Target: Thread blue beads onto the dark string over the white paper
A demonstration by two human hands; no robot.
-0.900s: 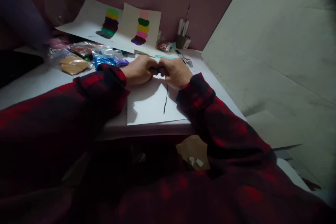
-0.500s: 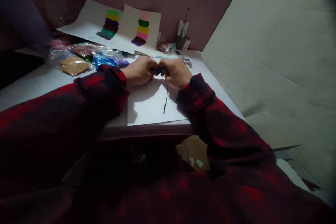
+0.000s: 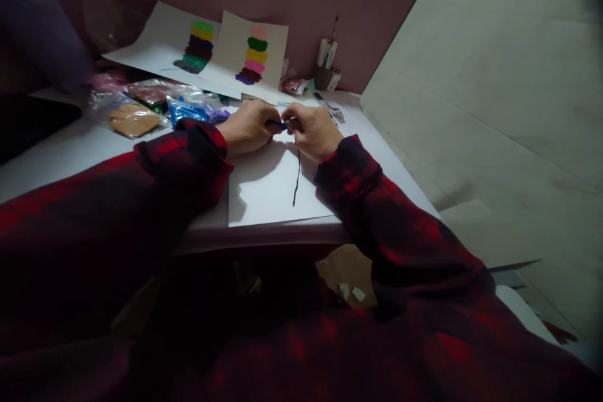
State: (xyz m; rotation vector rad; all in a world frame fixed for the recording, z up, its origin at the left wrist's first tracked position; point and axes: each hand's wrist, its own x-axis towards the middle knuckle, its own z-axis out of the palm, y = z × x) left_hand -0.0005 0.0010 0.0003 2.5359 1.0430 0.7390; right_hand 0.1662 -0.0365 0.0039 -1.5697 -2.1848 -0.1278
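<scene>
My left hand (image 3: 249, 128) and my right hand (image 3: 316, 132) meet above a white sheet of paper (image 3: 264, 198). Both are closed, their fingers pinching a small blue piece (image 3: 284, 126) that looks like modelling clay. Most of it is hidden by the fingers. A thin, wavy black line (image 3: 296, 182) runs down the sheet below my right hand. Left of my hands lies a clear bag of blue clay (image 3: 188, 112), with a bag of tan clay (image 3: 134, 120) beside it.
Two sheets with stacked colour patches, a left sheet (image 3: 141, 44) and a right sheet (image 3: 228, 44), lean at the back wall. A holder with pens (image 3: 325, 75) stands behind my right hand. A fork-like tool (image 3: 337, 114) lies nearby. The wall (image 3: 494, 107) borders the table's right side.
My fingers have shifted slightly around the blue piece, and my right fingertips sit a little higher and more apart from the left. Less of the blue shows now.
</scene>
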